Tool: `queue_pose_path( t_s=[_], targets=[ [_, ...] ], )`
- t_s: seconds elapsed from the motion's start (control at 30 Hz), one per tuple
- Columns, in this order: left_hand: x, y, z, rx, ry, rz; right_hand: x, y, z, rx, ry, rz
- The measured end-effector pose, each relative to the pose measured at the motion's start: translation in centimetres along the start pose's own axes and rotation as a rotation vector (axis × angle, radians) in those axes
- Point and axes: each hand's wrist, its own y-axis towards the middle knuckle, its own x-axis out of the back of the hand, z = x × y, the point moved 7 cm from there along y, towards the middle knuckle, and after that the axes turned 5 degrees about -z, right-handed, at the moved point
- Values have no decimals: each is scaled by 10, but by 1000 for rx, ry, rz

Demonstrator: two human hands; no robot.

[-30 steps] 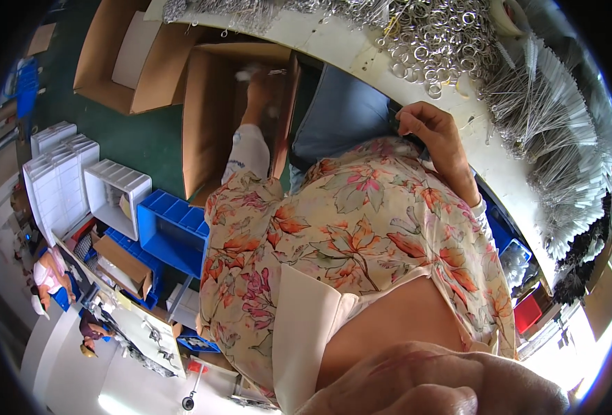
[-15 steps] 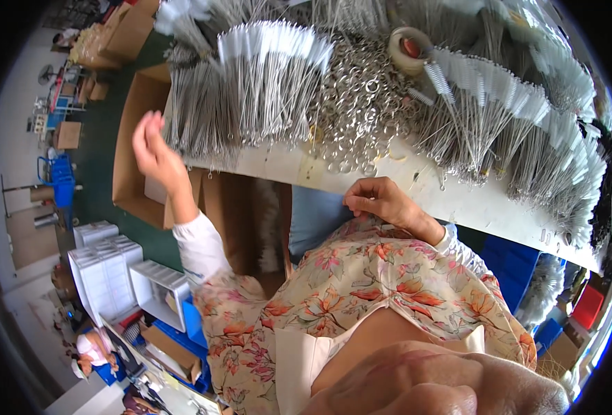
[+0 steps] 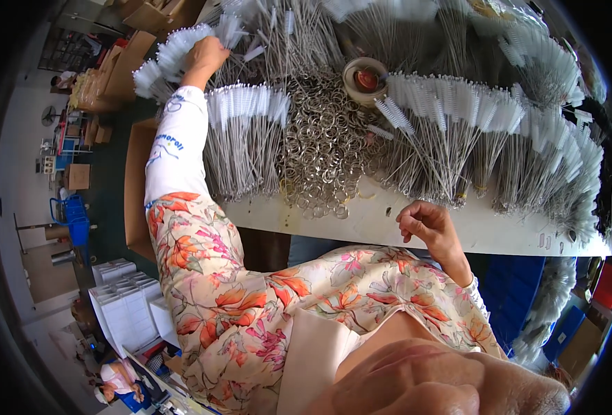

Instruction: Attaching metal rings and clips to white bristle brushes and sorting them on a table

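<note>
Left hand (image 3: pixel 206 57) at far left, fingertips among the brushes (image 3: pixel 174 59); cannot tell whether it grips any. Right hand (image 3: pixel 429 228) half-curled over the table (image 3: pixel 499 228) at its near edge; nothing visible in it, a small pinch cannot be ruled out. Front brushes lie bristles far, wire ends near, probably keeping those ends handy. Rings (image 3: pixel 323 138) heaped between left and right bunches, likely for reach from either side.

Stretches as a long white worktop (image 3: pixel 368 218), dark-specked along the near edge. Bears, about mid-table, a spread heap of round silver metal rings (image 3: pixel 323 145); just beyond, a round cream-coloured roll (image 3: pixel 351 88), reddish inside. Carries dense rows of whitish-bristled, silver wire-stemmed brushes (image 3: pixel 444 149) left, right and beyond.
</note>
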Motion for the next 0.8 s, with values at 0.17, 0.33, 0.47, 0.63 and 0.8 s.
queue_pose_path(
  t_s=[0.17,0.33,0.47,0.63,0.8],
  targets=[
    [5,5,12,17,11,28,4,9,2,-15,-3,14],
    [58,-1,32,225,-1129,-671,-4,15,8,-19,-105,35],
    [74,-14,-41,-76,-897,-410,-18,18,19,-2,-156,65],
    [34,-24,-105,-234,-841,-39,-33,21,43,89,-267,115],
    [28,-37,-133,-220,-486,9,-31,23,96,300,-511,117]
  ],
)
